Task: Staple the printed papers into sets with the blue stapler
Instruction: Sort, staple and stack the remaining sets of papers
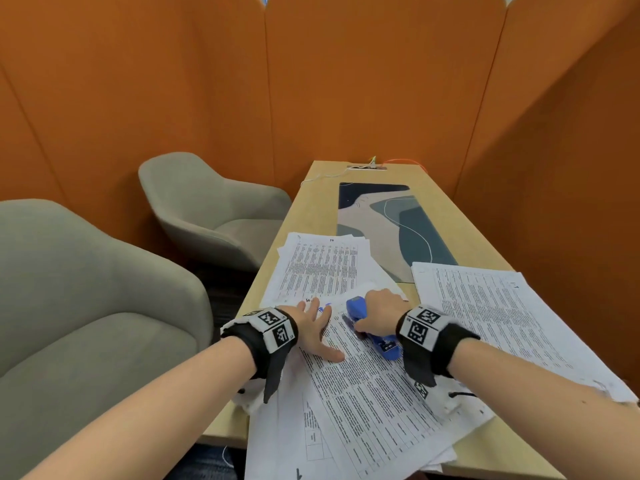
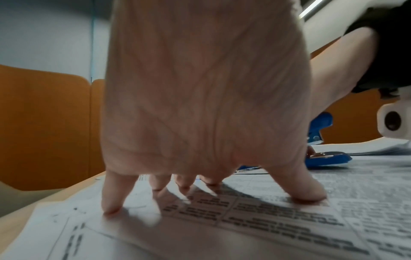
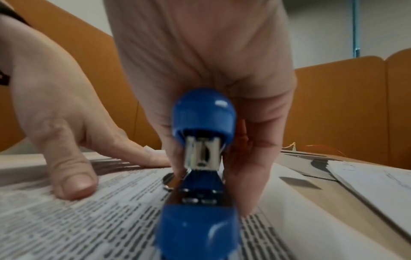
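Note:
The blue stapler (image 1: pixel 372 329) lies across the upper part of the near stack of printed papers (image 1: pixel 367 403). My right hand (image 1: pixel 379 311) grips it from above, thumb on one side and fingers on the other. In the right wrist view the stapler (image 3: pixel 203 112) has its top arm lifted off its base. In the left wrist view the base (image 2: pixel 327 160) rests on the sheets. My left hand (image 1: pixel 317 329) presses flat on the same stack just left of the stapler, its fingers (image 2: pixel 112 202) spread. I cannot tell whether paper sits between the jaws.
A second paper stack (image 1: pixel 325 265) lies behind my hands and a third (image 1: pixel 502 306) to the right. A patterned desk mat (image 1: pixel 391 223) covers the table's middle, with cables (image 1: pixel 374 164) at its far end. Two grey armchairs (image 1: pixel 214 209) stand left, and orange partitions surround the table.

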